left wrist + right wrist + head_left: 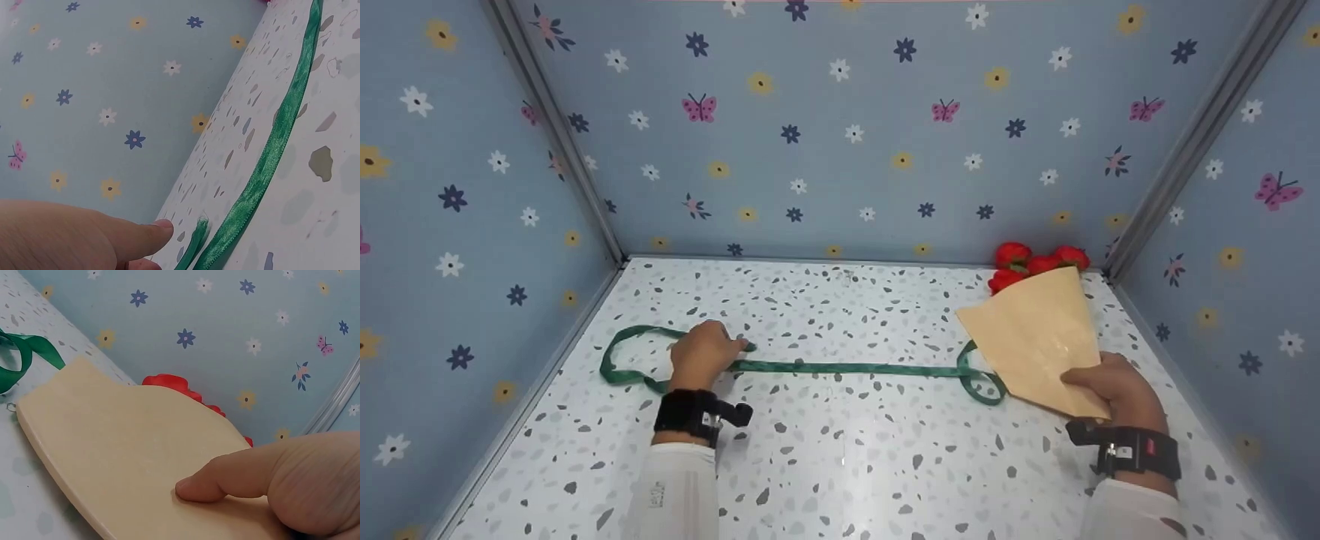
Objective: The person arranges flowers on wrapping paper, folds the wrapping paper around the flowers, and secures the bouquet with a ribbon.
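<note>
A green satin ribbon (pixel 847 368) lies across the speckled tabletop, with a loop at each end. My left hand (pixel 706 356) is over its left part; in the left wrist view the thumb (pixel 140 236) is beside the ribbon (pixel 275 140) and a short ribbon tail (pixel 198 233). The other fingers are mostly hidden, so a grip on the ribbon cannot be confirmed. At the right, my right hand (pixel 1117 390) pinches the lower edge of a tan sheet like wrapping paper (pixel 1042 337), thumb on top. Red artificial flowers (pixel 1012 253) show past its far edge.
Blue panels with printed flowers and butterflies (pixel 840 135) enclose the tabletop (pixel 847 465) at the back and both sides. Grey metal posts (pixel 577 165) stand at the corners. The ribbon's right loop (pixel 982 388) lies beside the tan sheet's left edge.
</note>
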Available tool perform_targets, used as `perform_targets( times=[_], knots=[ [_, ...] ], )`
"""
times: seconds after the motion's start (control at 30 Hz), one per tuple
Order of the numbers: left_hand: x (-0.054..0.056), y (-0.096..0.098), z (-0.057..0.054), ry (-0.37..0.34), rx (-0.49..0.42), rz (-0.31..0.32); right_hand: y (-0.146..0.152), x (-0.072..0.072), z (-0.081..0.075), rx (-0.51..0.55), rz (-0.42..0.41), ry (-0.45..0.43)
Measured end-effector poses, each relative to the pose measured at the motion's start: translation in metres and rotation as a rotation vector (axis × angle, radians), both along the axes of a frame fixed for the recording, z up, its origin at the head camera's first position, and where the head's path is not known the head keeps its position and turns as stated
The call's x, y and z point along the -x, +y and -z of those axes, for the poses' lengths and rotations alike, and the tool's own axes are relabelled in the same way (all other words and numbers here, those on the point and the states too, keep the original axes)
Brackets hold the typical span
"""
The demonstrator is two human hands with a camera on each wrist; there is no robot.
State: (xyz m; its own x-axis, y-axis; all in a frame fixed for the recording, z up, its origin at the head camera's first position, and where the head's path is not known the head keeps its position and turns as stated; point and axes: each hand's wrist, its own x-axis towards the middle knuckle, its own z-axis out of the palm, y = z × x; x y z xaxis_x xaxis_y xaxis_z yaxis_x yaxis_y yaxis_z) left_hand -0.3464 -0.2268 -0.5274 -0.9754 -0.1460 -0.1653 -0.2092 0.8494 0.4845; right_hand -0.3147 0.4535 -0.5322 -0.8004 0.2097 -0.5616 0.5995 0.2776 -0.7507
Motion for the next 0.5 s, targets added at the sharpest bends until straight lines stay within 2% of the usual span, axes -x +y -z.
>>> perform_targets(
  times=[0.2,0.37,0.5],
  knots=[
    [0.0001,0.0023,-0.0016,0.007,-0.009,-0.002,-0.0011,0.0015,0.0006,0.036,0.031,0.029],
    [-0.0003,0.0051,-0.0037,0.002,-0.011,0.007,-0.0003,0.0028,0.0014,0.088,0.098,0.051],
    [-0.0007,0.007,-0.0028,0.006,-0.018,0.013,0.0004,0.0018,-0.0005,0.118,0.087,0.066]
  ],
)
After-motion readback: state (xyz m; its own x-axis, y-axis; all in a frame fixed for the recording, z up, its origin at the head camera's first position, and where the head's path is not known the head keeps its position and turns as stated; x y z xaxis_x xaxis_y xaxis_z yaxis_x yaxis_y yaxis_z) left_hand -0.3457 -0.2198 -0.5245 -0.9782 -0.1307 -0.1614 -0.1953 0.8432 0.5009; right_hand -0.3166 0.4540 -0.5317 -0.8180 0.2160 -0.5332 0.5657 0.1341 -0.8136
